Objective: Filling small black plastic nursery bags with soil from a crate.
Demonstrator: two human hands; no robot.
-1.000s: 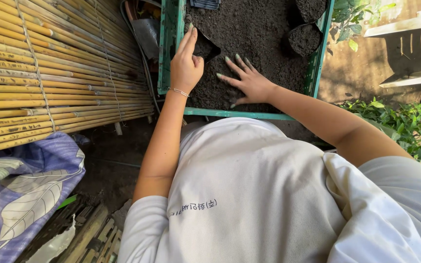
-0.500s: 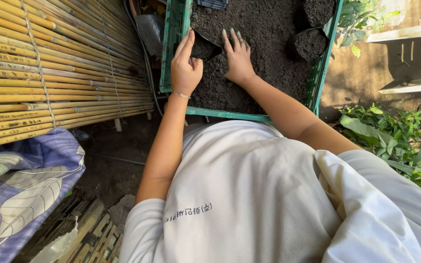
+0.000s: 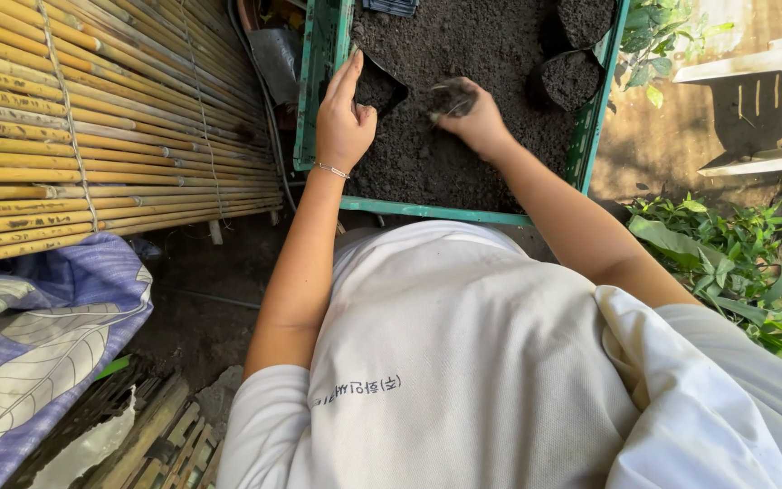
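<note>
A green crate (image 3: 427, 211) full of dark soil (image 3: 463, 154) stands in front of me. My left hand (image 3: 344, 118) pinches the rim of a small black grow bag (image 3: 378, 86) that stands in the soil at the crate's left side, holding its mouth open. My right hand (image 3: 472, 113) is cupped around a clump of soil, lifted just above the surface and right of the bag. Two filled black grow bags (image 3: 570, 77) stand in the crate's far right corner.
A bamboo slat screen (image 3: 92, 136) fills the left. A blue leaf-print cloth (image 3: 38, 344) lies at lower left above wooden slats (image 3: 165, 444). Green plants (image 3: 726, 254) grow on the right, near a white plastic chair (image 3: 771, 100).
My right hand swept across the soil from the near edge toward the bag, then closed and lifted with a scoop of soil. The left hand stayed on the bag's rim.
</note>
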